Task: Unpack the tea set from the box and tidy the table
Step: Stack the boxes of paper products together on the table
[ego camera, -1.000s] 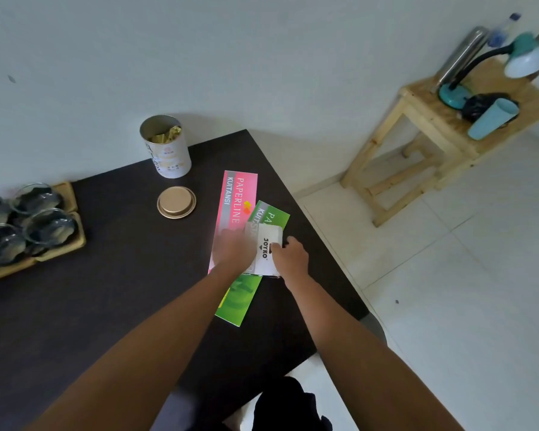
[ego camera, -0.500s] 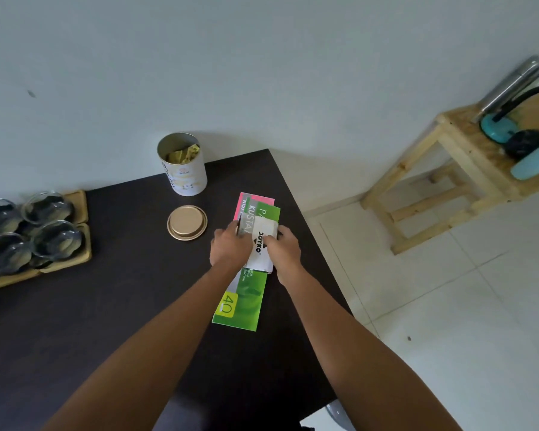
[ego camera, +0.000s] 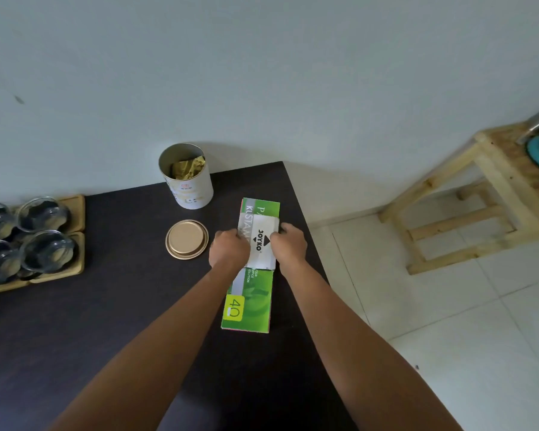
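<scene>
Head view: both hands, left hand point(ego camera: 229, 248) and right hand point(ego camera: 290, 245), pinch the small white Joyko box point(ego camera: 260, 244) atop the green paper pack point(ego camera: 252, 293); at 3 o'clock the dark table point(ego camera: 106, 321) edge is near, so a nudge could tip the stack off.

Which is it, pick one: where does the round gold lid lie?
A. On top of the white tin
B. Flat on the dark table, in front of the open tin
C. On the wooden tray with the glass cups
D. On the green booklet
B: the gold lid lies flat on the dark table, just nearer the camera than the tin, whose top is open.
</scene>
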